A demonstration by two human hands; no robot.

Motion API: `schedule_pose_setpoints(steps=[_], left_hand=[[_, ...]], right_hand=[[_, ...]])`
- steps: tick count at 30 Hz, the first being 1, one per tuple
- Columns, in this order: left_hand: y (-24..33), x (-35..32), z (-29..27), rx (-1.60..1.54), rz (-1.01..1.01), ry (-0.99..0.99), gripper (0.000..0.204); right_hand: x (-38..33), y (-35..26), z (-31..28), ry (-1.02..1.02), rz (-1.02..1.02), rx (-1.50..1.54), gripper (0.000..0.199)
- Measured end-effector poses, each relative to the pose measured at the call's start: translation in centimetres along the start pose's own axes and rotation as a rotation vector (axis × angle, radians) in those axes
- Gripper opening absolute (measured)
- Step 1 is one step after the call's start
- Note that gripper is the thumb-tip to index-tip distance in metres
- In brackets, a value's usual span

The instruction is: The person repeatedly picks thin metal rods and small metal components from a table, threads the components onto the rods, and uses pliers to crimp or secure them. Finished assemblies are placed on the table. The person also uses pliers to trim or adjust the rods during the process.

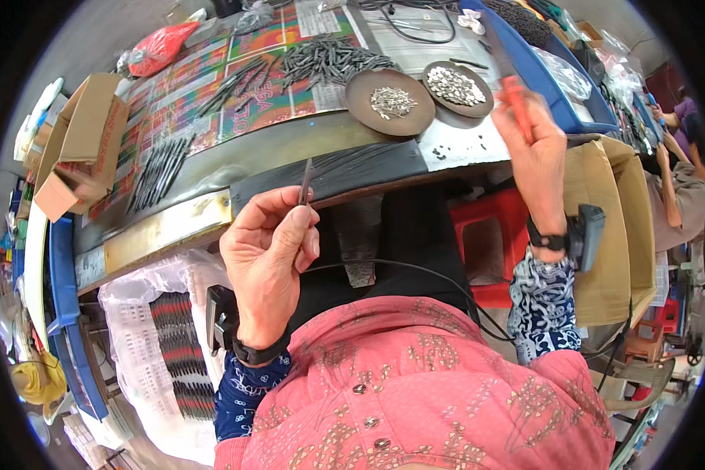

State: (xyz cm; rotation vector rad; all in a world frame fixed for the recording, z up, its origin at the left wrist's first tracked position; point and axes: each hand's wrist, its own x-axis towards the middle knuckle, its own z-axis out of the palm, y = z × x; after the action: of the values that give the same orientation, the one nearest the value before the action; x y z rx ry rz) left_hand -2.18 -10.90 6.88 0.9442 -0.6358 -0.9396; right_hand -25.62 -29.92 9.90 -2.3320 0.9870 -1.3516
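Note:
My left hand [268, 254] is raised in front of my chest and pinches a thin dark metal strip [306, 180] upright between thumb and fingers. My right hand [534, 149] is lifted over the workbench edge, gripping a tool with an orange-red handle [517, 106] whose dark blade points up and away. Just beyond it sit two round brown dishes: one [390, 102] with a small heap of little metal pieces, the other [457, 88] filled with shiny ones. Both wrists wear black bands with small black devices.
The workbench [211, 168] carries a pile of dark metal rods [329, 59], more rods [158, 168] at left, an open cardboard box [78, 145] and a red bag [160, 47]. A white sack of stacked parts [180, 352] stands lower left. Another person [674, 180] sits at right beside cardboard boxes [611, 227].

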Motion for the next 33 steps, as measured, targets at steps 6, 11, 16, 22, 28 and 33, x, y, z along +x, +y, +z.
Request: schedule_pose_setpoints(steps=[6,11,16,22,28,33], left_hand=[[1.0,-0.3,-1.7,-0.089,-0.013,0.029,0.015],[1.6,-0.9,-2.5,-0.105,-0.025,0.08,0.017],[1.8,-1.2,-2.7,-0.12,-0.019,0.094,0.017],[1.8,-1.2,-2.8,-0.125,-0.019,0.093,0.017],[1.6,-1.2,-2.8,-0.137,-0.024,0.089,0.017],[1.5,-1.3,-2.6,-0.141,-0.028,0.089,0.017]], right_hand=[[-2.5,-7.1,3.1,-0.518,-0.273,0.185,0.021],[-3.5,-8.5,5.0,-0.494,-0.371,0.069,0.023],[-3.7,-8.8,5.7,-0.484,-0.42,0.046,0.016],[-3.8,-8.8,5.6,-0.48,-0.429,0.022,0.015],[-4.0,-8.7,5.8,-0.467,-0.434,0.044,0.015],[-4.1,-8.3,5.9,-0.452,-0.455,0.058,0.016]])
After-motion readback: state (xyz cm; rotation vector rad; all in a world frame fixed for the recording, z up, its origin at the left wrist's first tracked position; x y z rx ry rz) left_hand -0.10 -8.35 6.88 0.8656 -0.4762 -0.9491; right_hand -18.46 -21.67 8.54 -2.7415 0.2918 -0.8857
